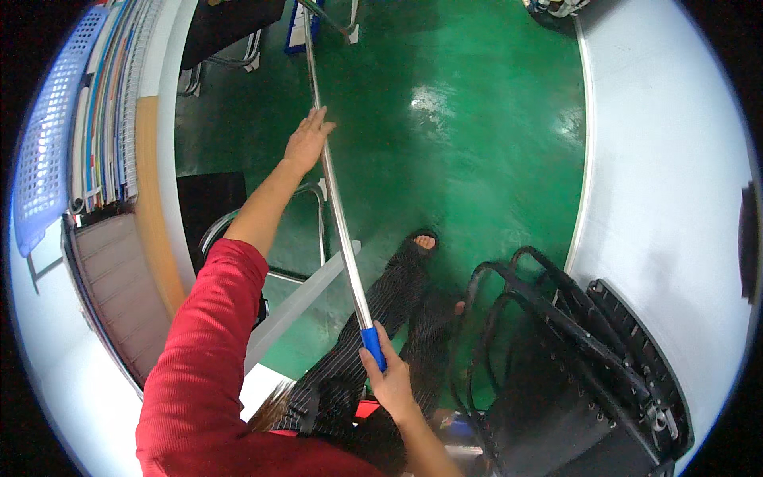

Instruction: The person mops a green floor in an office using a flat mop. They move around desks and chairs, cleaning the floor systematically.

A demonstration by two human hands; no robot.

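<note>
A long shiny metal pole [338,207] with a blue grip at its near end runs from my lap up toward a blue head on the green floor at the top. My left hand [307,140], in a red sleeve, rests on the pole partway up with its fingers mostly straight and loosely around it. My right hand [389,378] is closed on the blue grip [373,347]. Below the pole I see my striped trousers and a sandalled foot [422,242].
A black chair [572,374] stands at the lower right beside a white table [668,159]. On the left, another white table [48,374] holds a blue basket [48,151] and stacked sheets. A metal stool frame [306,238] stands under the pole.
</note>
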